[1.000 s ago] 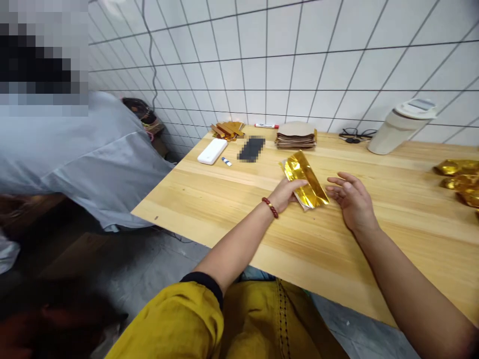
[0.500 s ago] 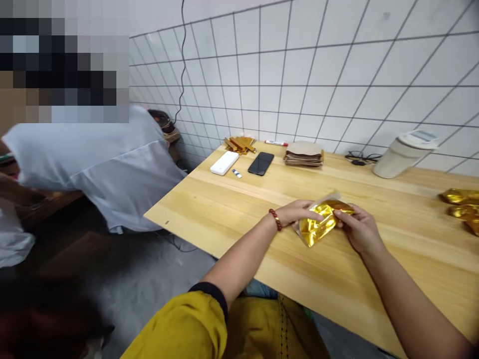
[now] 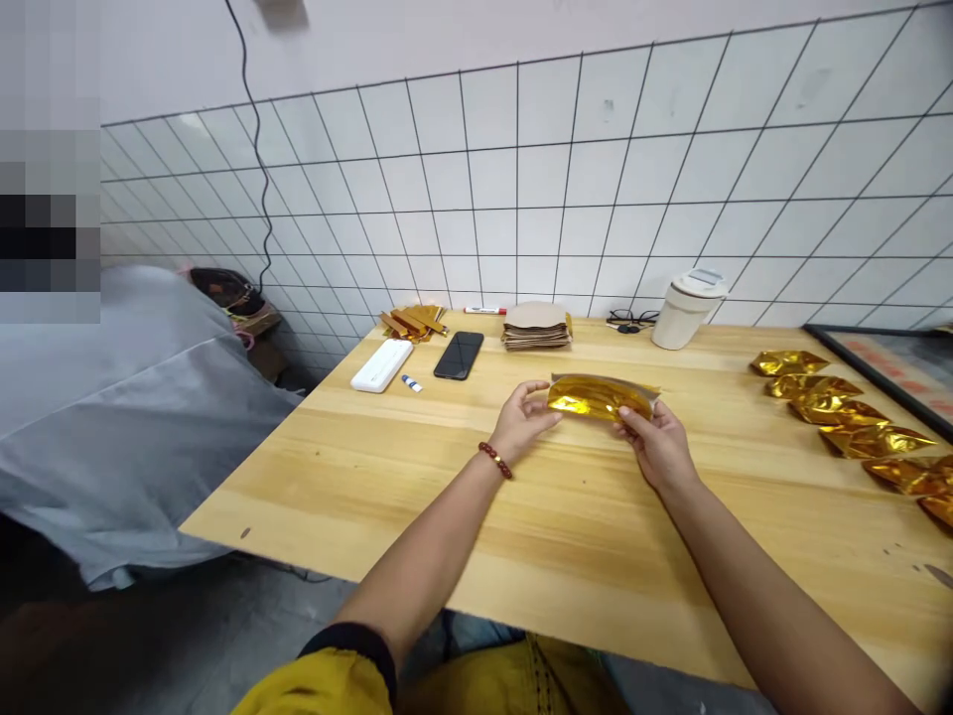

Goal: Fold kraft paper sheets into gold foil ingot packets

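A sheet of gold foil paper [image 3: 588, 399], curved along its length with a dull backing at its far edge, is between my hands just above the wooden table [image 3: 417, 477]. My right hand [image 3: 662, 447] pinches its right end, thumb on the near gold face and fingers behind. At the left end, my left hand [image 3: 521, 422] has its curled fingers and thumb around the corner; their exact contact is partly hidden. A red bead bracelet [image 3: 495, 460] circles my left wrist.
Folded gold foil pieces [image 3: 841, 409] line the right side beside a black-edged frame [image 3: 879, 372]. Along the back are gold strips [image 3: 413, 322], a marker [image 3: 485, 311], stacked paper [image 3: 537, 326], glasses [image 3: 631, 321] and a cup [image 3: 689, 310]. A power bank [image 3: 382, 365], phone [image 3: 459, 356] and person [image 3: 134, 397] are left.
The view has turned right, bringing more gold pieces into sight. The foil paper has gone from a bunched, angled shape to a level curve, and my left hand has shifted to its left end.
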Demonstrator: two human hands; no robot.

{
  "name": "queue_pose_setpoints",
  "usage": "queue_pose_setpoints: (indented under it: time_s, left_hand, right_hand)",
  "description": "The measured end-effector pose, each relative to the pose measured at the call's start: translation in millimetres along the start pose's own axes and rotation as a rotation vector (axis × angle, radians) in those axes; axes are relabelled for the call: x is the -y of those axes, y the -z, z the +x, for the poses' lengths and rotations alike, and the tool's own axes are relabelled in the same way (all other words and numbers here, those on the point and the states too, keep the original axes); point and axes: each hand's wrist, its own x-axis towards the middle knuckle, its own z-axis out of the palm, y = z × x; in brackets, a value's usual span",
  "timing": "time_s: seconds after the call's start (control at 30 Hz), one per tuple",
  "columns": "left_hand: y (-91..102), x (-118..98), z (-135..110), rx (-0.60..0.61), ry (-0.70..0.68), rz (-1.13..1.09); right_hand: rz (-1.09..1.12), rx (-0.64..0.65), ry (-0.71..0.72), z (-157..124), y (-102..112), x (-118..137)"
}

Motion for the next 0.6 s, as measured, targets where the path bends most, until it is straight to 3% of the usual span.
queue_pose_setpoints:
  time_s: [0.23, 0.33, 0.5, 0.6]
  left_hand:
    - [4.7, 8.3, -0.5, 0.053, -0.025, 0.067]
    - [5.7, 10.9, 1.7, -0.010, -0.082, 0.219]
    - [10.3, 14.9, 6.6, -0.139, -0.180, 0.312]
    - [13.4, 16.1, 5.6, -0.198, -0.217, 0.419]
  right_hand:
    - [-0.266, 0.125, 0.110, -7.2, 0.9, -3.8]
    - [-0.309, 0.156, 0.168, -5.7, 5.2, -7.2]
    - [-0.196, -0.006, 0.310, 4.1, 15.8, -6.9]
    - [-0.273, 0.018, 0.388, 5.0, 19.2, -2.3]
